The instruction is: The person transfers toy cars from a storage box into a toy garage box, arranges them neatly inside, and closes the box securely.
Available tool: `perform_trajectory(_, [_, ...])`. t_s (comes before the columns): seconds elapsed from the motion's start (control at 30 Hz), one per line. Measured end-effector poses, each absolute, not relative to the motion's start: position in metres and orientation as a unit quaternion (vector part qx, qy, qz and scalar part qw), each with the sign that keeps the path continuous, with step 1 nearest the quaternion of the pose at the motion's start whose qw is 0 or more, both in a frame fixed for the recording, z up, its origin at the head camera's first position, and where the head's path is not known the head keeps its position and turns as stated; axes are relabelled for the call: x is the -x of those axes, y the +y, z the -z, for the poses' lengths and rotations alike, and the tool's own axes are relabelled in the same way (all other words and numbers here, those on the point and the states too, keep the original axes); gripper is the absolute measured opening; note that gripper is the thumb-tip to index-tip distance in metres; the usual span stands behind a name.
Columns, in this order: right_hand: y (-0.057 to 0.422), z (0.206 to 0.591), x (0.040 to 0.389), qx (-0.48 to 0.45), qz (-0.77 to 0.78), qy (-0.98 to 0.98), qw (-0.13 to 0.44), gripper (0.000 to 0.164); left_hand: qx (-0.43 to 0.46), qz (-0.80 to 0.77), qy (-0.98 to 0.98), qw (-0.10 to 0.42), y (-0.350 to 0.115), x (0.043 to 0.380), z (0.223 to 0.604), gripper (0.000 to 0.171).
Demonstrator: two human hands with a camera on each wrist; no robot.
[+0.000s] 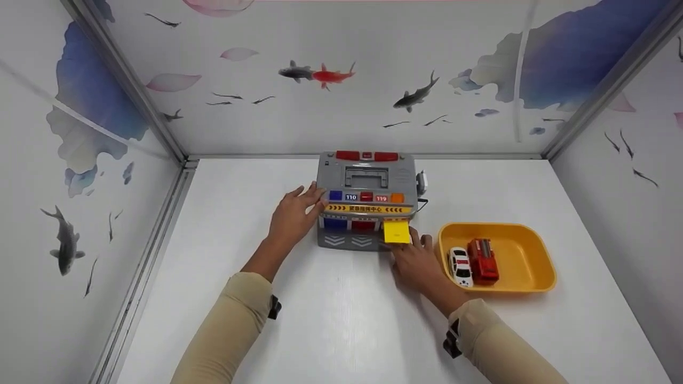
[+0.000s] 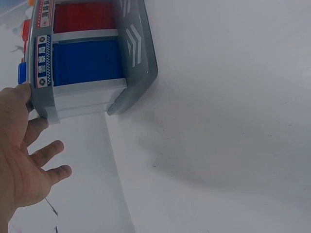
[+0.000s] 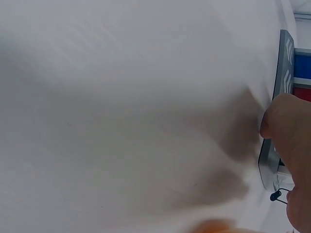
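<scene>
White tabletop [image 1: 341, 320]: grey toy garage [image 1: 366, 208], yellow tray [image 1: 524, 261].

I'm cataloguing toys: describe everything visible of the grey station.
The grey, plastic-looking station stands upright on the table, chevrons marking its ramp. Its roof carries a handle, red bars and coloured buttons. Blue and red doors are shut; the yellow flap juts out. The left hand touches the roof's edge; the right hand is at the flap.

One left hand [image 1: 292, 216], one right hand [image 1: 417, 262], and that made two! One grey toy station [image 1: 368, 209] counted, and on it one blue button [image 1: 335, 196], one red button [image 1: 366, 196], one orange button [image 1: 397, 198], three altogether! One yellow tray [image 1: 520, 261] was there, with one white car [image 1: 460, 266], one red fire truck [image 1: 483, 262]: a pair of vehicles!
</scene>
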State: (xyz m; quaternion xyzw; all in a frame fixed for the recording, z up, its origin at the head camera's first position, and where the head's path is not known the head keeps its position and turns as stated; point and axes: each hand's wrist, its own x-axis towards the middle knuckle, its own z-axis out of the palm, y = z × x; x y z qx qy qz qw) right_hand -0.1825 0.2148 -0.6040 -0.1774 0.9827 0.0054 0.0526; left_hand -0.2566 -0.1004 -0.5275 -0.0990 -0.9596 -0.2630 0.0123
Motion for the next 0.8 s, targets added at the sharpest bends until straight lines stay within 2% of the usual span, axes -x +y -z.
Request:
perform_trajectory(0.33, [0.223,0.602,0.176,0.181,-0.003,0.983,0.028,0.057,0.104,0.266,-0.958,0.018,-0.100,0.257,0.529,0.053])
perform_trajectory(0.57, [0.230,0.596,0.162,0.187,-0.012,0.982,-0.004,0.060,0.098,0.268,-0.958,0.016,-0.101,0.255,0.530,0.053])
perform_trajectory(0.8, [0.240,0.581,0.154,0.190,0.026,0.981,-0.028,0.055,0.101,0.254,-0.962,0.013,-0.100,0.256,0.527,0.054])
